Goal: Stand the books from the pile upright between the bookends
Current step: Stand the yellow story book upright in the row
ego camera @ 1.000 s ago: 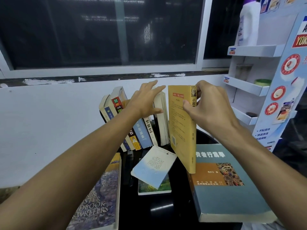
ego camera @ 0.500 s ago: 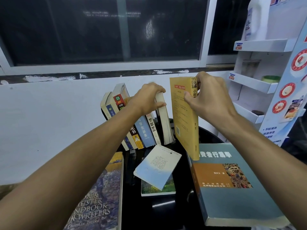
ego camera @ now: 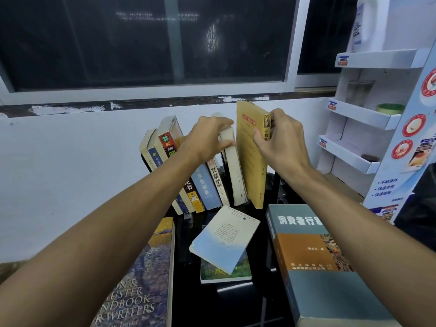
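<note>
My right hand (ego camera: 280,142) grips a yellow book (ego camera: 250,159) by its spine and holds it nearly upright at the right end of a row of books (ego camera: 205,187). That row leans left against the wall. My left hand (ego camera: 207,138) presses on the top of a white-paged book (ego camera: 233,171) at the row's right end, right beside the yellow one. A black bookend edge (ego camera: 144,161) shows behind the row's left side. Flat on the black table lie a light blue book (ego camera: 224,239) on a green one (ego camera: 226,272), a large grey-blue book (ego camera: 325,263) and a purple handbook (ego camera: 141,286).
A white wall and a dark window stand behind the row. A white cardboard display rack (ego camera: 363,114) with shelves rises at the right, holding a white bottle (ego camera: 363,24) and small items. The black table (ego camera: 236,305) shows between the flat books.
The yellow book has moved left and down, closing up against the row. My left hand has curled over the top of the white-paged book.
</note>
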{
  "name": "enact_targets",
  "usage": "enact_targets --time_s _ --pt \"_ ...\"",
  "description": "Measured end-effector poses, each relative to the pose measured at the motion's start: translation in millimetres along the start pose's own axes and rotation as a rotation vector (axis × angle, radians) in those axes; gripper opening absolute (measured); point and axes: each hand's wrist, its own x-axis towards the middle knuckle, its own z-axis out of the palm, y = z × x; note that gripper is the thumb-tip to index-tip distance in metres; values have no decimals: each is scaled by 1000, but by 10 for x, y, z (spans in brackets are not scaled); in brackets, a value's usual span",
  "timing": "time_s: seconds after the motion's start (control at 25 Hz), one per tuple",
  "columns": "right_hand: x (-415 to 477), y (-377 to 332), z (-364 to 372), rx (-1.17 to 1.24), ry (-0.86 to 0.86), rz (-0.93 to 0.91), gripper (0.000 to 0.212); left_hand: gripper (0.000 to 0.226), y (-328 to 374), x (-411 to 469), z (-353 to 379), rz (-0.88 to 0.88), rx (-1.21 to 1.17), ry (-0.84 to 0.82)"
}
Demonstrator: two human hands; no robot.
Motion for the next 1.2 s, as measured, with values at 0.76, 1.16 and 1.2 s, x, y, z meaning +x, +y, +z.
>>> enact_targets --time_s 0.76,1.16,1.2 --pt "61 208 579 110 -10 105 25 54 74 -67 -120 -48 -16 8" --pt "-53 198 507 339 -116 148 31 46 140 -58 -118 -68 -56 11" --pt "-70 197 500 340 -133 123 29 45 149 -60 -123 -70 -60 10"
